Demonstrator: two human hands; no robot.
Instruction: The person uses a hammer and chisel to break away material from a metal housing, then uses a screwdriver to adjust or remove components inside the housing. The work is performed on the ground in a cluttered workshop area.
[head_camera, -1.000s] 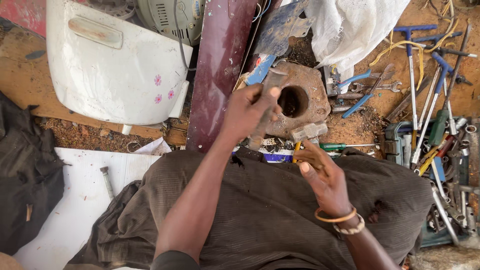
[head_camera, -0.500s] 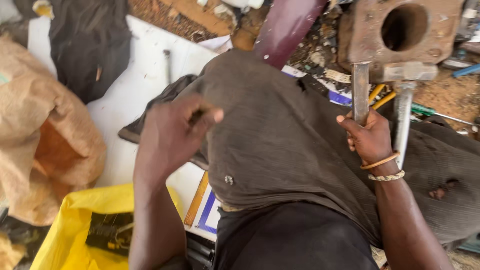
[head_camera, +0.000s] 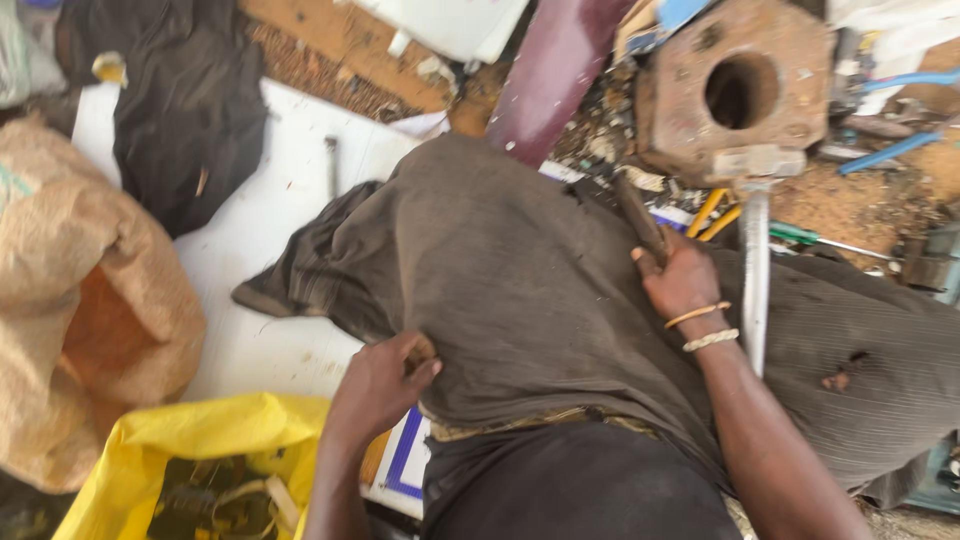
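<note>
left hand pinches coarse grey-brown cloth; right hand grips a thin dark rod.

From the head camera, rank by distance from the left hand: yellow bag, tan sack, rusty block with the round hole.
From the left hand:
1. Yellow bag, just below-left of it.
2. Tan sack, far left.
3. Rusty block, top right, beyond the right hand.
</note>
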